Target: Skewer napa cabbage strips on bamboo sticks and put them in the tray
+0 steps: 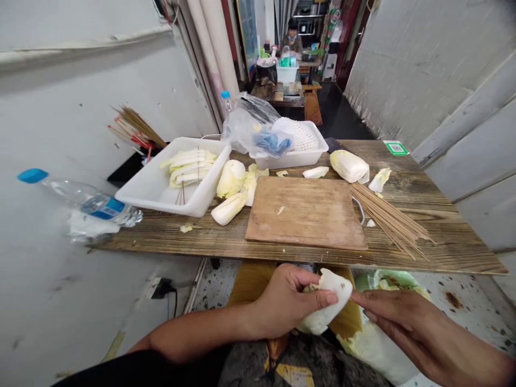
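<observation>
My left hand (pixel 287 300) is closed round a pale cabbage piece (pixel 329 302), held below the front edge of the wooden table (pixel 443 236). My right hand (pixel 393 317) has its fingers stretched out, fingertips touching the right side of the same piece. A bare wooden cutting board (pixel 305 212) lies on the table just above my hands. Bamboo skewers (pixel 393 219) fan out to the right of the board.
A white tray (pixel 155 188) at left holds skewered cabbage leaves (pixel 189 165). Cabbage chunks (pixel 231 180) lie beside it, another chunk (pixel 349 164) at right. A second tray (pixel 296 142) with a plastic bag stands behind. A water bottle (pixel 86 201) lies far left. A person sits in the far background.
</observation>
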Action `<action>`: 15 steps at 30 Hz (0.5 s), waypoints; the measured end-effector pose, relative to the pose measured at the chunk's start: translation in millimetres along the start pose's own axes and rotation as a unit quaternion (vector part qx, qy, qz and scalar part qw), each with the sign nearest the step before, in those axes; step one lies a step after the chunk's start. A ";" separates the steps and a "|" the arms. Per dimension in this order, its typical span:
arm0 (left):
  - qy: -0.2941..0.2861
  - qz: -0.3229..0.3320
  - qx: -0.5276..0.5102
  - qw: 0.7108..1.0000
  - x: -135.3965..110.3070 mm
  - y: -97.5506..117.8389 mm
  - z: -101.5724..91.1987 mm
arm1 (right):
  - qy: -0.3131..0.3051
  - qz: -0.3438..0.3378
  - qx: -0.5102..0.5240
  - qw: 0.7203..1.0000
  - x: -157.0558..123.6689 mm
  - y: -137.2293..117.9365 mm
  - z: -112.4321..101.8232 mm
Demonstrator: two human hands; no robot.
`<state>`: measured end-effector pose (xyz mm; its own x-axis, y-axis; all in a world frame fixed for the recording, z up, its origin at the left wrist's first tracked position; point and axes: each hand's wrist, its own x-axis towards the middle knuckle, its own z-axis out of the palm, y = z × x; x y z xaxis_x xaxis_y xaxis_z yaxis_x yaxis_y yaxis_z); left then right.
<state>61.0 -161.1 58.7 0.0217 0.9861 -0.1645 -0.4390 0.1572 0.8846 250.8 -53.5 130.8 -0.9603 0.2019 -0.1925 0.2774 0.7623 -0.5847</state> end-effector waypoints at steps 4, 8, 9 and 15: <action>0.001 0.014 -0.005 1.000 1.0 -2.4 -0.7 | -0.004 -0.002 -0.020 1.000 1.8 -1.5 -1.4; 0.003 0.011 -0.005 1.000 1.0 -3.9 -1.5 | 0.006 -0.006 -0.026 1.000 2.4 -0.5 -0.2; 0.004 0.009 0.000 1.000 1.0 -3.8 -1.6 | 0.006 -0.004 -0.024 1.000 2.9 -0.2 0.3; 0.000 0.001 0.026 1.000 2.8 0.0 -0.3 | 0.003 0.028 0.028 0.999 8.5 0.0 -0.2</action>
<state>60.8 -158.3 58.1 0.0211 0.9866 -0.1620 -0.3926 0.1572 0.9062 242.6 -51.6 129.4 -0.9432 0.2476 -0.2214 0.3322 0.7143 -0.6160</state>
